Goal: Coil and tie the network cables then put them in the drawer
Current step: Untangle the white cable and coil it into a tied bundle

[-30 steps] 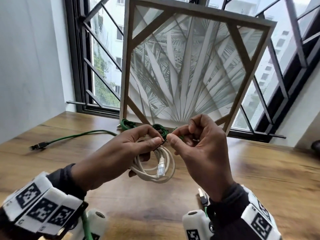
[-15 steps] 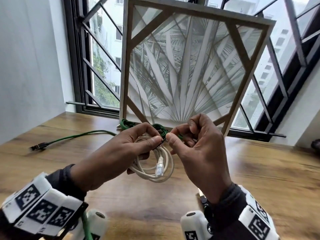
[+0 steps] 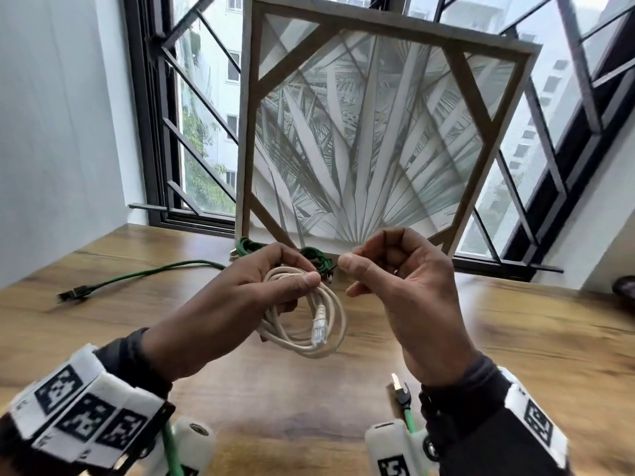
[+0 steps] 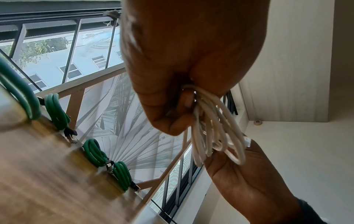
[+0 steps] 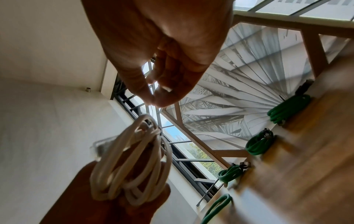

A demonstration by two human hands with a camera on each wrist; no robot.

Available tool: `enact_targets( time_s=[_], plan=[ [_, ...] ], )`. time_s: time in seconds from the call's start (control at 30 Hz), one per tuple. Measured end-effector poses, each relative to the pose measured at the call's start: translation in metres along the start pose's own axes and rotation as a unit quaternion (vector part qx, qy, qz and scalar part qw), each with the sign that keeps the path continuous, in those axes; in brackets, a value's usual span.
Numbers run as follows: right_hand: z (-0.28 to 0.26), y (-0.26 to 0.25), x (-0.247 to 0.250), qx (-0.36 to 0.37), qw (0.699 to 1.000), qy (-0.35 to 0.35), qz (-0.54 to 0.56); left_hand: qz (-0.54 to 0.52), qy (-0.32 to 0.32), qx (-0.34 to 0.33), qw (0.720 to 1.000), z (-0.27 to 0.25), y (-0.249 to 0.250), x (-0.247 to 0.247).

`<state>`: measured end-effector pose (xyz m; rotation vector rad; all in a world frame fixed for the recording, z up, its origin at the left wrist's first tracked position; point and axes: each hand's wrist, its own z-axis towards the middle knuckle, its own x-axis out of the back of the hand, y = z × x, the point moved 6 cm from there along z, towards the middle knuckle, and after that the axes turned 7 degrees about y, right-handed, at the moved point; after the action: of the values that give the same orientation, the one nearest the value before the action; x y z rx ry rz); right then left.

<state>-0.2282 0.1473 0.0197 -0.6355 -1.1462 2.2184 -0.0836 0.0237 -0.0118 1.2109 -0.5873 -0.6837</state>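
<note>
- while the left hand (image 3: pixel 240 304) grips it at the top, the white cable coil (image 3: pixel 305 324) hangs above the wooden table (image 3: pixel 515 338), its clear plug (image 3: pixel 319 330) inside the loops.
- right hand (image 3: pixel 405 293) just right of the coil, thumb and forefinger pinched; whether anything is between them, cannot tell.
- green cable bundles (image 3: pixel 311 257) behind the coil, at the foot of the framed palm picture (image 3: pixel 378 132).
- loose green cable (image 3: pixel 144 274) left of the coil on the table.
</note>
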Motion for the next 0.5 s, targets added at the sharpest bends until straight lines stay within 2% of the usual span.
enact_targets(
  time_s=[0.13, 0.3, 0.5],
  plan=[
    [-0.001, 0.002, -0.009, -0.041, 0.996, -0.081, 0.023, -0.065, -0.063, 0.03, 0.995, -0.006, 0.002, -0.01],
    [-0.004, 0.004, -0.014, -0.051, 0.984, -0.173, 0.017, -0.095, -0.096, 0.044, 0.99, -0.011, 0.005, -0.013],
    [-0.003, -0.005, -0.012, -0.006, 0.982, -0.187, -0.006, -0.089, -0.085, 0.04, 0.992, -0.01, 0.005, -0.012]
  ],
)
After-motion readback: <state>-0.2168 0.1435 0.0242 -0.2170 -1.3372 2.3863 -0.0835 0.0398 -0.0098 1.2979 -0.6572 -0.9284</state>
